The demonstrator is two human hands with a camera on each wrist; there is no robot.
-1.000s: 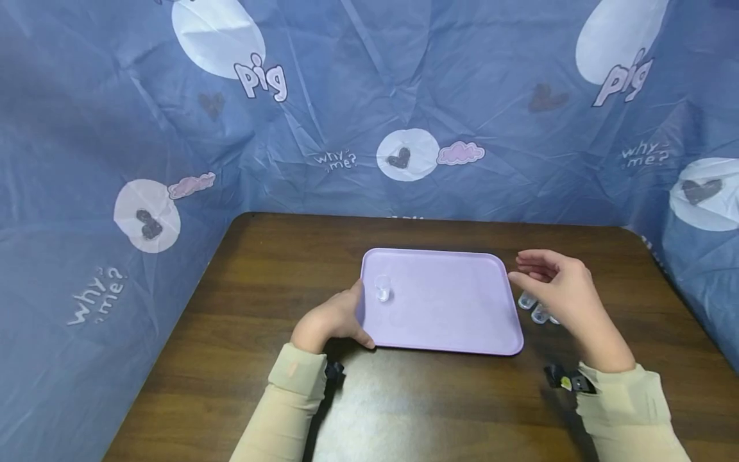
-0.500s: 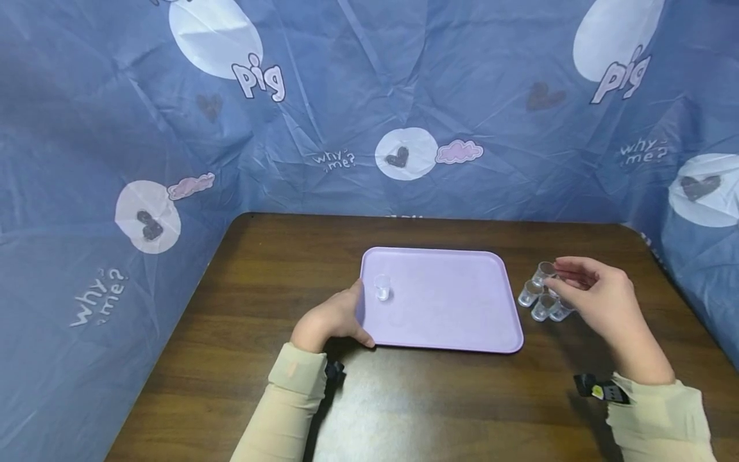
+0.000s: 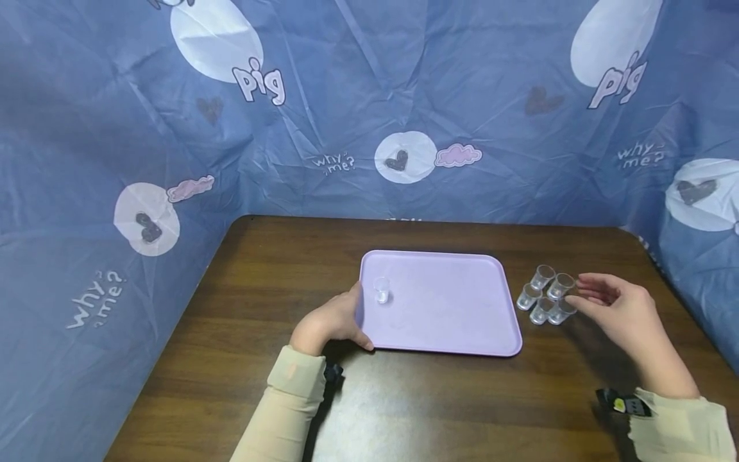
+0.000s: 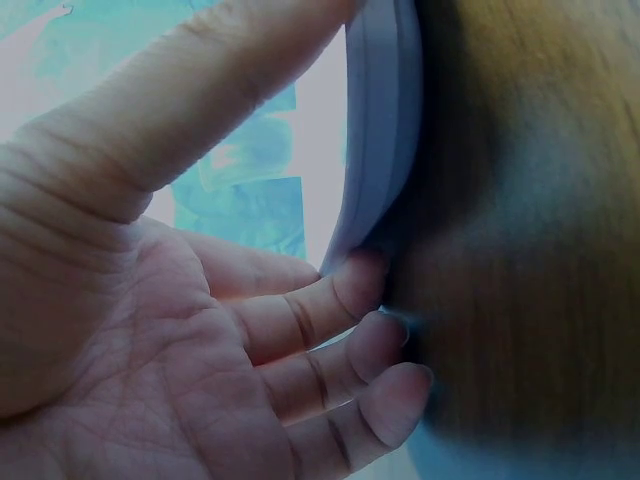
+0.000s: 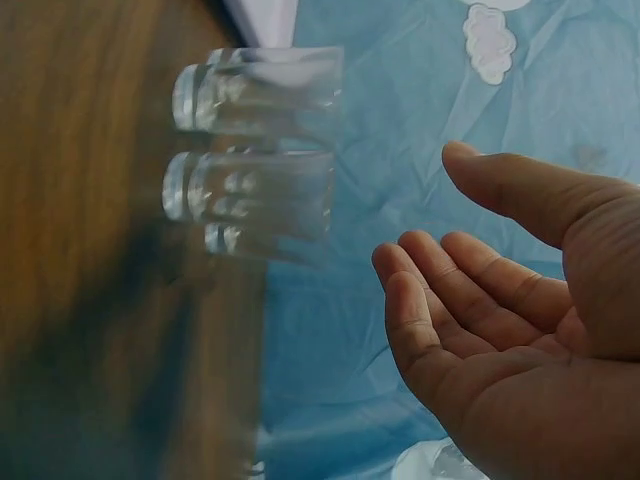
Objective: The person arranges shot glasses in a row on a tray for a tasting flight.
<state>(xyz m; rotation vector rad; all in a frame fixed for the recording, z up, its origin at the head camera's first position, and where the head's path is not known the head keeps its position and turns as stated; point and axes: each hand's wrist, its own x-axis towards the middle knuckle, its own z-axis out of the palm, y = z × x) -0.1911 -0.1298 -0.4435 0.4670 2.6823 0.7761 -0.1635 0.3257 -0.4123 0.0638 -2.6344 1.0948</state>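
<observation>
While my left hand (image 3: 329, 321) grips the near left corner of the lilac tray (image 3: 450, 321), thumb on top of the rim and fingers (image 4: 345, 300) curled beneath it against the wooden table (image 3: 277, 269), my right hand (image 3: 620, 311) hangs relaxed and empty, its fingers (image 5: 440, 270) loosely bent, on the far side of the tray. Just ahead of that hand's fingertips stands a cluster of five small clear plastic cups (image 3: 547, 296), upright on the table and packed close together, just beside the tray's right edge; I see a gap between the fingers and the nearest cup. One more clear cup (image 3: 382, 289) stands upright on the tray, just past my left thumb.
</observation>
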